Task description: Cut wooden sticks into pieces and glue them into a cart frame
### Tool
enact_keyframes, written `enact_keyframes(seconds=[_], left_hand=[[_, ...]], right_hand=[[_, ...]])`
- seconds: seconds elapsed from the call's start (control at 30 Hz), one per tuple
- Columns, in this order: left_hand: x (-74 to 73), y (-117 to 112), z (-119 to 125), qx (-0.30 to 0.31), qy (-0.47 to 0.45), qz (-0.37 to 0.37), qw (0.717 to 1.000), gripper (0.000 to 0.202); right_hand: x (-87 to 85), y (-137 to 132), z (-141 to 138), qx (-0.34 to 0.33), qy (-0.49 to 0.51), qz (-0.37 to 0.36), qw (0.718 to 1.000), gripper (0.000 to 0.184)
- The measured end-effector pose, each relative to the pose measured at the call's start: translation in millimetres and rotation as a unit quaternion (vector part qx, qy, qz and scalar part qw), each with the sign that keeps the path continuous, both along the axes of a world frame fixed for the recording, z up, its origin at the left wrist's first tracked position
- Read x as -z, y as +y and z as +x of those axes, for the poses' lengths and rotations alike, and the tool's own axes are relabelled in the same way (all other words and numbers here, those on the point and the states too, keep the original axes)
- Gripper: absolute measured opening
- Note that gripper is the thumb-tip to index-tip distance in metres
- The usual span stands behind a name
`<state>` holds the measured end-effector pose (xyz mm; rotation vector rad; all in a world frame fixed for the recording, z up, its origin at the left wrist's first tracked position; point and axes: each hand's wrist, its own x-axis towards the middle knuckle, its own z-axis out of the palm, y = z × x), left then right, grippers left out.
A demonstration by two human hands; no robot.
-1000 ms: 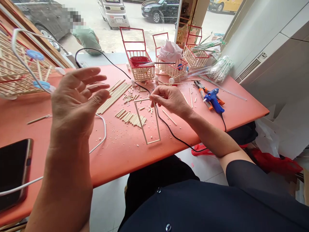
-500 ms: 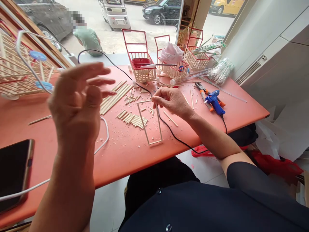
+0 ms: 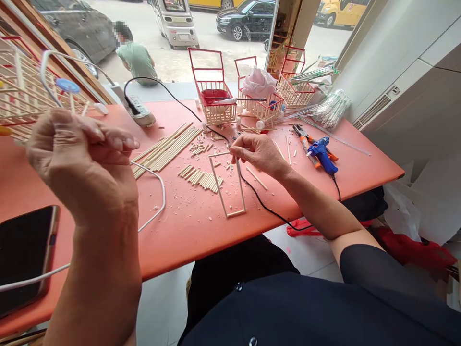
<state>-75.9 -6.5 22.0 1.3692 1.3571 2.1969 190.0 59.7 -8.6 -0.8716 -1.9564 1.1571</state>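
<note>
My right hand [image 3: 257, 153] pinches the upper corner of a rectangular frame of thin wooden sticks [image 3: 226, 190]. The frame stands tilted, its lower end at the pink tabletop [image 3: 180, 240]. Raised at the left, my left hand [image 3: 86, 158] is closed, its fingers curled in and drawn together; anything between them is hidden. Short cut sticks [image 3: 201, 178] lie in a row left of the frame. Behind them are small offcuts [image 3: 199, 148] and a bundle of long sticks [image 3: 173, 147].
Small stick carts with red rims [image 3: 219, 103] stand at the back. Pliers [image 3: 305, 144] and a blue glue gun [image 3: 323, 154] lie at the right. A black cable [image 3: 259, 202] crosses the table. A phone [image 3: 25, 259] and white cable [image 3: 163, 187] are at the left. Outside, a person [image 3: 137, 60] sits.
My left hand has moved left, and its spread fingers have curled closed. The right hand keeps hold of the frame, almost in place. The view has shifted slightly.
</note>
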Motion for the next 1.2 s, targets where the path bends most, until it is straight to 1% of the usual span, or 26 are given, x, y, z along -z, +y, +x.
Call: enact_keyframes(seconds=[0.03, 0.1, 0.2, 0.37, 0.47, 0.63, 0.73, 0.83, 0.9, 1.0, 1.03, 1.07, 1.1, 1.13, 1.2], left_hand=[[-0.7, -2, 3, 0.007, -0.030, 0.042, 0.999, 0.042], [-1.6, -5, 10, 0.027, -0.033, 0.062, 0.997, 0.037], [-1.6, -8, 16, 0.063, -0.048, 0.020, 0.997, 0.036], [0.4, -10, 15, 0.109, -0.110, -0.051, 0.987, 0.035], [2.6, -10, 15, 0.142, -0.163, -0.073, 0.974, 0.038], [5.3, -7, 17, 0.204, -0.185, -0.080, 0.958, 0.028], [5.4, -6, 19, 0.236, -0.194, -0.090, 0.948, 0.039], [6.8, -5, 18, 0.225, -0.205, -0.082, 0.949, 0.051], [9.4, -4, 15, 0.219, -0.201, -0.084, 0.951, 0.056], [15.3, -2, 10, 0.231, -0.167, -0.099, 0.953, 0.063], [17.3, -2, 9, 0.237, -0.146, -0.116, 0.953, 0.059], [18.9, -2, 7, 0.243, -0.119, -0.143, 0.952, 0.047], [20.0, -2, 6, 0.246, -0.088, -0.174, 0.950, 0.031], [20.5, -2, 5, 0.246, -0.057, -0.202, 0.946, 0.030], [19.7, -4, 5, 0.242, -0.003, -0.241, 0.940, 0.063]], right_hand=[[-0.1, 0, 0, 0.001, -0.002, 0.000, 1.000, 0.055], [-0.6, 0, 0, 0.001, -0.003, 0.002, 1.000, 0.054], [-1.1, 0, 1, 0.002, -0.001, 0.003, 1.000, 0.054], [0.6, 3, 3, 0.001, 0.007, 0.011, 1.000, 0.058], [2.1, 4, 3, -0.007, 0.006, 0.020, 1.000, 0.062], [2.0, 5, 3, -0.007, 0.005, 0.011, 1.000, 0.063], [1.3, 5, 3, -0.012, 0.014, 0.009, 1.000, 0.062], [0.9, 5, 2, -0.017, 0.027, 0.006, 0.999, 0.061], [0.3, 5, 2, -0.021, 0.035, -0.002, 0.999, 0.060], [-0.9, 4, 3, -0.030, 0.050, -0.009, 0.998, 0.058], [-1.3, 4, 3, -0.032, 0.056, -0.008, 0.998, 0.057], [-1.5, 4, 3, -0.035, 0.060, -0.008, 0.998, 0.056], [-1.7, 4, 3, -0.038, 0.064, -0.007, 0.997, 0.056], [-1.8, 4, 3, -0.040, 0.067, -0.007, 0.997, 0.056], [-1.7, 5, 3, -0.041, 0.069, -0.008, 0.997, 0.056]])
